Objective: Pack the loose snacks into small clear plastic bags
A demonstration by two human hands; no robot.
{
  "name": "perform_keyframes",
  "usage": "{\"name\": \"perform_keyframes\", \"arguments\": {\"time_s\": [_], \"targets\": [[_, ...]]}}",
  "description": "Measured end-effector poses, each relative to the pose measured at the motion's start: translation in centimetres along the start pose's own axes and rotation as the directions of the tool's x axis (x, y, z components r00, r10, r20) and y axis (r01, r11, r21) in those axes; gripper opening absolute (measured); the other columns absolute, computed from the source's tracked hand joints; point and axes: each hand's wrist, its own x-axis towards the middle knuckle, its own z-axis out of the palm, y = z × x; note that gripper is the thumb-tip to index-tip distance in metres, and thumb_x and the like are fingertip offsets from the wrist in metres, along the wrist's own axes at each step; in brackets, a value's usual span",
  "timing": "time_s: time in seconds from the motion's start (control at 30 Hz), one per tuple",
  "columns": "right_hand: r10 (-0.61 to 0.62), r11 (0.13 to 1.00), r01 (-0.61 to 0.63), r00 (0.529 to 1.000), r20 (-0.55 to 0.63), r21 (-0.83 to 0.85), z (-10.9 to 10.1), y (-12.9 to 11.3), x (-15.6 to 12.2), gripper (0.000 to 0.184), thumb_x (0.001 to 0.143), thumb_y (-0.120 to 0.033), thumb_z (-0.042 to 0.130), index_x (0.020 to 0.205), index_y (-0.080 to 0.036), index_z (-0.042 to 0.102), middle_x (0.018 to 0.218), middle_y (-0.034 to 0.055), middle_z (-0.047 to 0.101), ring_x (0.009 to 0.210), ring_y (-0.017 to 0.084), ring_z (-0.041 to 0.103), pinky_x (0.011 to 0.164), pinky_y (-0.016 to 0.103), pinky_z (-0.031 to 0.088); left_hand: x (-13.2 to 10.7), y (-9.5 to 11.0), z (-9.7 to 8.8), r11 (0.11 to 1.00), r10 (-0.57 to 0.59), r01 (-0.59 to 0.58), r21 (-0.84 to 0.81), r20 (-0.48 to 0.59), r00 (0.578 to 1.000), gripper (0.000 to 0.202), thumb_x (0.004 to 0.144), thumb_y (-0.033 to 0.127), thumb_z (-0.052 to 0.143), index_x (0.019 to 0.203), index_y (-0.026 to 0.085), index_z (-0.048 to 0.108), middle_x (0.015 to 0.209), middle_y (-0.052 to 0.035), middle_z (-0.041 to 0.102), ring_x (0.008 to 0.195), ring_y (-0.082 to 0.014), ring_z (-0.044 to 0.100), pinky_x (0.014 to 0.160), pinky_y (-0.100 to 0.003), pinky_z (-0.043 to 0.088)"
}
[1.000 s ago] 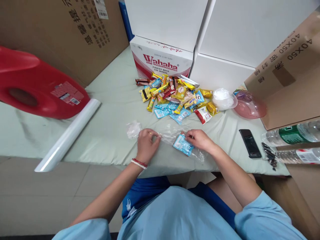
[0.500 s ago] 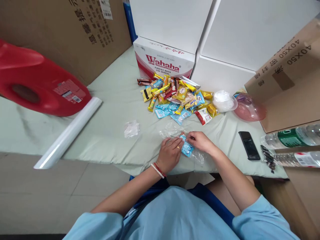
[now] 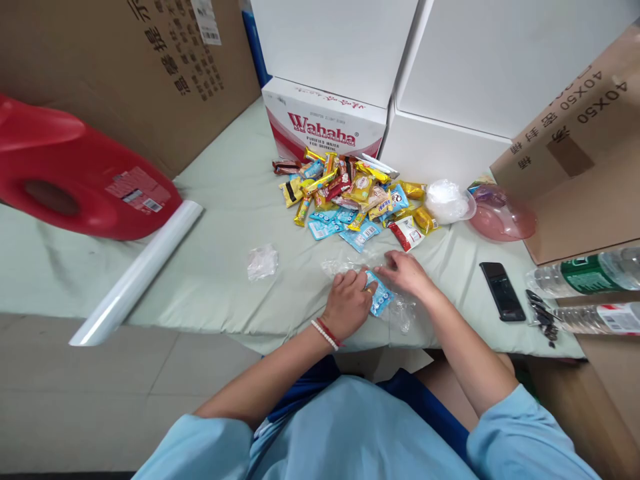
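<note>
A small blue snack packet [image 3: 381, 297] lies on a sheet of clear plastic film [image 3: 401, 313] near the table's front edge. My left hand [image 3: 351, 298] grips the packet's left side, its fingers curled over the edge and partly hiding it. Just right of the packet is my right hand [image 3: 407, 273], thumb and forefinger apart, with nothing visible between them. Beyond both hands rises a pile of wrapped snacks [image 3: 345, 187] in yellow, red and blue. A crumpled piece of clear plastic [image 3: 263, 263] rests to the left.
A roll of plastic film [image 3: 140, 270] and a red jug [image 3: 90, 177] are on the left. A Wahaha carton [image 3: 325, 123] stands behind the snacks. To the right are a pink bowl [image 3: 505, 220], a phone [image 3: 503, 291], keys [image 3: 543, 317], bottles [image 3: 585, 273] and a cardboard box [image 3: 585, 153].
My right hand's fingers have come off the packet and spread apart. My left hand has shifted slightly right, further over the packet, which is now tilted a little differently.
</note>
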Motion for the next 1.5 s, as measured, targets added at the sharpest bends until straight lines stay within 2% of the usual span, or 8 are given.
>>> {"name": "perform_keyframes", "arguments": {"time_s": [0.1,0.27,0.5,0.77,0.9,1.07,1.3,1.5], "targets": [[0.040,0.980,-0.071,0.986,0.164,0.186,0.8,0.3,0.4,0.026,0.081,-0.044,0.070,0.087,-0.019,0.067,0.063,-0.0031,0.058,0.060,0.014,0.050,0.056,0.024,0.036,0.5,0.0,-0.4,0.999,0.037,-0.038,0.011,0.081,0.996,0.025,0.102,0.023,0.050,0.115,0.022,0.071,0.104,-0.0112,0.072,0.104,-0.0283,0.060,0.083,-0.045,0.039],[-0.015,0.879,-0.011,0.999,0.051,0.477,-1.1,-0.7,-0.2,0.026,0.082,-0.046,0.065,0.080,-0.020,0.060,0.069,-0.0020,0.058,0.064,0.014,0.051,0.059,0.025,0.043,0.7,0.4,-0.4,1.000,0.012,-0.013,0.006,0.143,0.990,0.028,0.103,0.021,0.049,0.122,0.018,0.069,0.095,-0.0111,0.075,0.102,-0.0285,0.064,0.080,-0.043,0.039],[-0.243,0.943,0.241,0.970,-0.020,0.230,-0.9,-5.2,-5.2,0.014,0.096,-0.029,0.053,0.085,-0.023,0.058,0.084,0.0034,0.064,0.075,0.017,0.058,0.070,0.028,0.047,0.4,0.6,0.4,0.953,-0.139,0.168,-0.253,0.128,0.982,0.025,0.098,0.018,0.051,0.097,0.018,0.076,0.086,-0.0101,0.075,0.098,-0.0274,0.068,0.080,-0.039,0.046],[-0.275,0.960,0.276,0.961,0.013,-0.043,4.2,-5.3,-8.1,0.039,0.101,-0.016,0.043,0.132,-0.025,0.064,0.109,0.0117,0.064,0.096,0.025,0.063,0.081,0.033,0.050,0.5,-5.9,-0.6,0.383,-0.523,0.469,-0.796,0.232,0.820,0.029,0.088,0.029,0.058,0.113,0.018,0.066,0.080,-0.0019,0.074,0.068,-0.0165,0.067,0.068,-0.030,0.054],[-0.294,0.938,0.308,0.950,0.102,-0.163,4.8,-5.3,-8.7,0.051,0.098,-0.009,0.043,0.138,-0.032,0.064,0.102,0.0082,0.059,0.088,0.022,0.058,0.074,0.030,0.048,1.3,-7.2,-1.4,0.618,-0.688,0.546,-0.566,-0.053,0.724,0.032,0.094,0.043,0.056,0.109,0.016,0.065,0.107,-0.0114,0.070,0.097,-0.0226,0.066,0.091,-0.040,0.054],[-0.353,0.933,0.356,0.933,0.066,-0.041,4.5,-5.4,-9.0,0.046,0.098,-0.012,0.041,0.135,-0.028,0.064,0.102,0.0078,0.058,0.092,0.023,0.058,0.080,0.033,0.051,1.8,-6.0,-1.3,0.800,-0.538,0.544,-0.253,0.096,0.837,0.034,0.089,0.050,0.065,0.090,0.017,0.071,0.132,-0.0197,0.060,0.131,-0.0402,0.048,0.104,-0.060,0.043],[-0.307,0.912,0.301,0.951,-0.025,0.279,3.4,-5.1,-9.3,0.033,0.093,-0.014,0.046,0.125,-0.021,0.051,0.106,0.0097,0.064,0.093,0.023,0.063,0.089,0.038,0.053,1.3,-2.9,-2.4,0.778,-0.395,0.349,-0.523,0.025,0.918,0.007,0.083,0.014,0.062,0.079,0.020,0.061,0.087,-0.0031,0.062,0.083,-0.0180,0.062,0.077,-0.031,0.051],[-0.162,0.883,0.162,0.986,-0.038,0.441,3.3,-3.8,-8.2,0.034,0.087,-0.021,0.051,0.120,-0.021,0.056,0.107,0.0100,0.071,0.098,0.025,0.068,0.089,0.041,0.054,0.8,0.8,-2.2,0.927,-0.038,0.059,-0.370,0.063,0.997,0.016,0.094,0.016,0.053,0.096,0.020,0.069,0.101,-0.0077,0.069,0.103,-0.0222,0.065,0.090,-0.038,0.049]]}}
